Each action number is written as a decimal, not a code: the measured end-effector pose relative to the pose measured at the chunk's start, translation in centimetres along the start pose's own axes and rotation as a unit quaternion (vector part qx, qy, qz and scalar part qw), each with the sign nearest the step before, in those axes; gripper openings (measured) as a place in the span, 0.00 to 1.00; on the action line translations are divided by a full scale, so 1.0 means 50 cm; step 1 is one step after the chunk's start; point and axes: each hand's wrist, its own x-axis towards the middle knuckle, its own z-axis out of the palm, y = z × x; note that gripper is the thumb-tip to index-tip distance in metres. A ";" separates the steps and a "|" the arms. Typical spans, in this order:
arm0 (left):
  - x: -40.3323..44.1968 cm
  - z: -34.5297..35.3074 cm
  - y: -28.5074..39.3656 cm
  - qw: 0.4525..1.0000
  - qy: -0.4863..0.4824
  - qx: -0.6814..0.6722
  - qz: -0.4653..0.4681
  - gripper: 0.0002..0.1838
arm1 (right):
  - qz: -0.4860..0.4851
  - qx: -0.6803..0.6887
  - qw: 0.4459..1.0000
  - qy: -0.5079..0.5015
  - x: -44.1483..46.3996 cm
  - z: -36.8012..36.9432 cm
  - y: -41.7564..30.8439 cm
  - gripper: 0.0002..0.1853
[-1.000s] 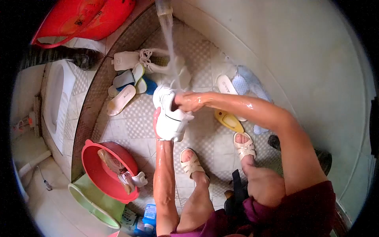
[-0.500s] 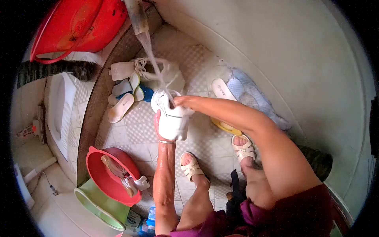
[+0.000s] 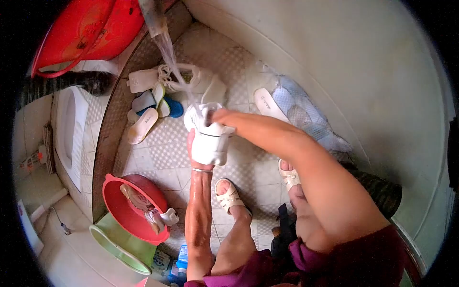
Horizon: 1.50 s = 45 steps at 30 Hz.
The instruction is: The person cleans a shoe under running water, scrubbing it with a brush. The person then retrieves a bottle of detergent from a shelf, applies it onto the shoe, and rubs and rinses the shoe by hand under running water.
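A wet white shoe (image 3: 210, 146) is held up in front of me, its opening toward the top. My left hand (image 3: 192, 146) wraps around its left side and underside, with a band at the wrist. Reaching in from the right, my right hand (image 3: 220, 117) is at the shoe's opening, its fingers hidden inside. Water (image 3: 178, 71) pours from a pipe (image 3: 154, 19) down into the opening. Just beyond the held shoe, another white shoe with laces (image 3: 191, 76) lies on the floor.
Insoles (image 3: 144, 125) lie at the left, and a pale insole (image 3: 268, 106) rests beside a mesh bag (image 3: 306, 110) at the right. A red basin (image 3: 117, 210) holding shoe parts stands near a green basin (image 3: 107, 239). A raised ledge (image 3: 107, 129) borders the squat toilet (image 3: 71, 129).
The view has shifted slightly. My right hand has moved a little in the shoe's opening, while my left hand keeps its hold. Water still runs in.
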 end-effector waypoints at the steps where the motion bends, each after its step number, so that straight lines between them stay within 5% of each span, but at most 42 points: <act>1: 0.000 -0.019 0.012 1.000 0.000 -0.008 -0.028 0.33 | -0.011 -0.015 1.000 0.000 0.004 0.003 -0.014 0.17; 10: -0.005 -0.009 0.010 0.993 0.067 0.066 0.069 0.34 | -0.192 -0.025 0.977 -0.084 -0.196 -0.034 -0.079 0.16; 16: 0.003 -0.026 0.061 0.972 0.116 0.180 0.092 0.32 | -0.140 0.014 0.990 -0.026 -0.087 -0.031 -0.044 0.16; 19: 0.002 0.010 0.075 0.993 0.092 0.065 0.026 0.27 | -0.112 -0.045 0.993 -0.014 -0.047 -0.015 -0.040 0.16; 25: 0.007 0.002 0.071 0.987 0.111 0.103 0.054 0.27 | -0.163 -0.091 0.979 -0.084 -0.180 -0.055 -0.074 0.16; 29: 0.005 -0.006 0.071 0.988 0.113 0.080 0.070 0.26 | -0.171 0.115 0.968 -0.146 -0.239 -0.093 -0.065 0.15; 31: -0.007 -0.003 0.074 0.985 0.112 0.107 0.077 0.27 | -0.148 0.319 0.916 -0.196 -0.256 -0.073 -0.060 0.13; 32: -0.014 0.006 0.071 0.984 0.113 0.108 0.081 0.27 | -0.120 0.509 0.820 -0.234 -0.261 -0.064 -0.062 0.12; 34: -0.025 0.038 0.060 0.975 0.109 0.124 0.146 0.31 | -0.107 0.547 0.799 -0.226 -0.287 -0.067 -0.100 0.14; 37: -0.029 0.040 0.073 0.961 0.077 0.164 0.209 0.30 | -0.238 0.193 0.945 -0.117 -0.262 -0.061 -0.124 0.15; 40: -0.031 0.051 0.099 0.934 0.070 0.215 0.278 0.28 | -0.223 0.005 0.973 -0.055 -0.266 -0.079 -0.158 0.16; 44: -0.015 0.073 0.113 0.889 0.116 0.267 0.354 0.27 | -0.304 0.022 0.946 0.108 -0.278 -0.082 -0.160 0.14; 45: -0.011 0.074 0.117 0.885 0.127 0.289 0.343 0.27 | -0.258 0.019 0.959 0.113 -0.286 -0.079 -0.161 0.12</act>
